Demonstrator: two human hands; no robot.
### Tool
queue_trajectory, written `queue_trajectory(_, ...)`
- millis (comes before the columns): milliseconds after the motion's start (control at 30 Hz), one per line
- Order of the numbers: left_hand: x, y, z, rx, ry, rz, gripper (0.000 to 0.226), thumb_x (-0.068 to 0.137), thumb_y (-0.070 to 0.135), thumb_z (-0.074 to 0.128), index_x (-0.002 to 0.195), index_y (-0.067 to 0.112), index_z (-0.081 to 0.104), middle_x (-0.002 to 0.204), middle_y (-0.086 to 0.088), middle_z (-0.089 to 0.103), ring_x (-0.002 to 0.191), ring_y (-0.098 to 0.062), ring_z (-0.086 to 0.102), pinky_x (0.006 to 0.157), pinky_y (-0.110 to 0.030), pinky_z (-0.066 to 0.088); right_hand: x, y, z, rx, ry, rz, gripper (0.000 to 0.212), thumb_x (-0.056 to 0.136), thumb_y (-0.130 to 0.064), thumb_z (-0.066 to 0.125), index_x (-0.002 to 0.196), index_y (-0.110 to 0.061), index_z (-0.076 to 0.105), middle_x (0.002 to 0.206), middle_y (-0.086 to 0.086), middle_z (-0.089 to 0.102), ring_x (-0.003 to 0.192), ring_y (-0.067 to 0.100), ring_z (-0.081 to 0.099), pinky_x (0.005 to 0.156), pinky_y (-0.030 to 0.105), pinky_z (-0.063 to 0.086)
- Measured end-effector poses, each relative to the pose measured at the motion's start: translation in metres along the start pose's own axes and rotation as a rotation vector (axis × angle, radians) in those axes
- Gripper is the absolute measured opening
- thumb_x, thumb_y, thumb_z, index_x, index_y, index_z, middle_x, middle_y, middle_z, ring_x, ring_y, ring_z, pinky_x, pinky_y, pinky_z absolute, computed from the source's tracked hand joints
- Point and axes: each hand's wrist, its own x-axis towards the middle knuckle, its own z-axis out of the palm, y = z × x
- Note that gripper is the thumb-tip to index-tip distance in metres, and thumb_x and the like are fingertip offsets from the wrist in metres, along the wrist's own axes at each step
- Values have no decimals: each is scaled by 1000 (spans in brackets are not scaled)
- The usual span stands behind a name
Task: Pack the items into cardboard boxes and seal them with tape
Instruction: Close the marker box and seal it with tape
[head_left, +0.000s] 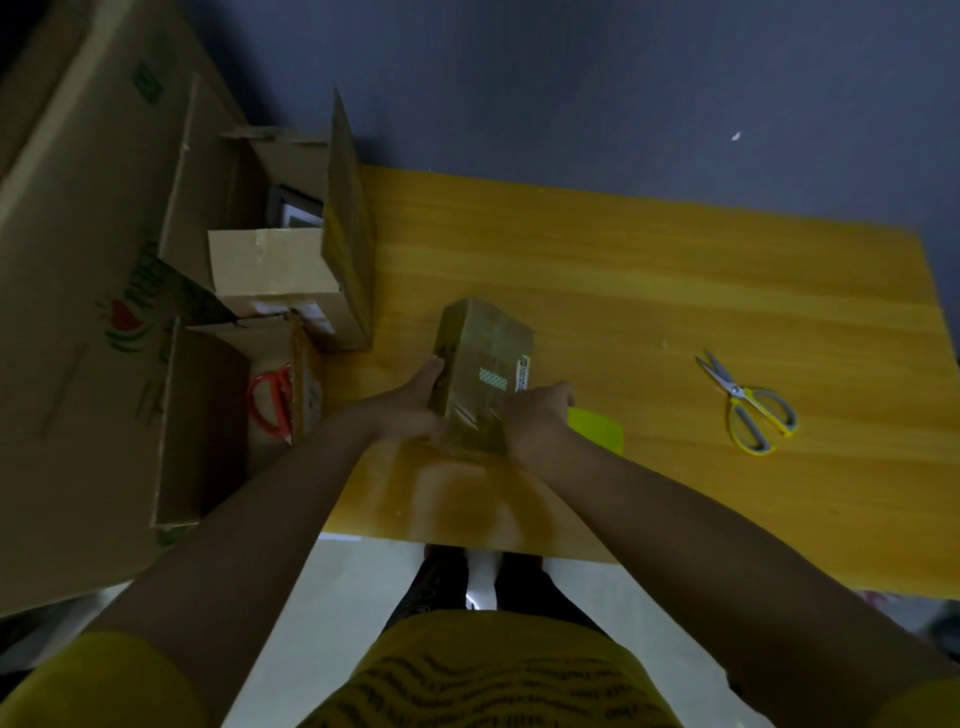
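A small brown cardboard box (485, 358), wrapped in clear tape and bearing small labels, lies on the yellow wooden table (649, 291). My left hand (415, 400) holds its near left side, thumb lying along the box's edge. At the near right corner, my right hand (535, 415) grips the box with curled fingers. A flat yellow-green piece (597, 428) lies on the table just right of that hand and is partly hidden by it.
Yellow-handled scissors (748, 405) lie on the table's right part. Left of the table stands a large cardboard carton (78, 260) with open boxes (275, 270) in it. A red-handled tool (270, 402) sits in one of them. My legs stand at the near edge.
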Motion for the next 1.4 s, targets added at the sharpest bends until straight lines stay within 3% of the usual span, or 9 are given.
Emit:
queue_trajectory(67, 7, 12, 3, -237, 81, -84, 76, 95, 32, 57, 153, 19, 9, 146, 2, 31, 114, -20, 52, 84, -32, 53, 1, -2, -2, -13, -14, 18, 47, 95, -19, 48, 141, -22, 39, 106, 3, 56, 92, 28, 53, 81, 44, 37)
queue_trajectory(167, 16, 18, 21, -69, 301, -132, 80, 91, 64, 41, 147, 15, 14, 142, -4, 37, 120, -28, 49, 91, -38, 46, 1, -4, -1, -6, -13, 45, 38, 96, -21, 47, 134, -17, 45, 114, 3, 58, 103, 27, 55, 88, 44, 39)
queue_trajectory(367, 31, 11, 24, -101, 410, -133, 49, 95, 46, 49, 127, 18, 24, 131, -10, 41, 102, -27, 54, 80, -41, 49, -9, 31, 26, 336, 269, -42, 84, 83, -39, 67, 147, -14, 17, 120, 6, 54, 99, 28, 59, 74, 35, 40)
queue_trajectory(600, 34, -1, 21, -262, 430, -53, 63, 98, 36, 50, 151, 32, 17, 145, -3, 40, 123, -29, 49, 90, -39, 48, -35, 83, 93, 1191, 411, -232, 47, 71, -45, 79, 111, -36, 57, 103, -10, 64, 93, 13, 61, 70, 34, 51)
queue_trajectory(700, 32, -11, 25, -454, 519, -32, 55, 100, 31, 48, 150, 34, 25, 137, 3, 50, 113, -23, 56, 73, -28, 51, -31, 87, 96, 890, 463, -207, 45, 74, -60, 67, 110, -38, 54, 102, -9, 63, 89, 15, 60, 65, 30, 44)
queue_trajectory(833, 36, -5, 27, -443, 417, 4, 56, 99, 29, 51, 149, 34, 28, 125, 15, 51, 117, -20, 54, 84, -31, 50, -26, 103, 102, 416, 441, -39, 44, 84, -49, 57, 120, -24, 49, 107, 6, 62, 99, 29, 60, 75, 34, 44)
queue_trajectory(933, 41, -2, 32, -447, 369, 23, 59, 99, 29, 51, 151, 34, 24, 141, 6, 47, 122, -20, 51, 97, -39, 47, -22, 110, 100, 335, 454, 25, 45, 84, -47, 57, 121, -22, 48, 109, 8, 62, 101, 30, 60, 81, 36, 43)
queue_trajectory(1133, 48, -12, 26, -470, 337, 13, 62, 99, 31, 50, 152, 34, 19, 151, 0, 38, 131, -27, 45, 105, -51, 41, -9, 110, 88, 324, 332, 5, 86, 70, -87, 42, 128, -23, 48, 103, 7, 65, 95, 27, 63, 72, 33, 38)
queue_trajectory(1400, 51, -18, 27, -499, 326, 36, 59, 101, 25, 46, 153, 31, 17, 154, 2, 31, 136, -25, 39, 101, -40, 43, 5, 84, 73, 256, 175, 69, 63, 84, -70, 45, 123, -22, 51, 103, 2, 57, 98, 25, 58, 69, 32, 32)
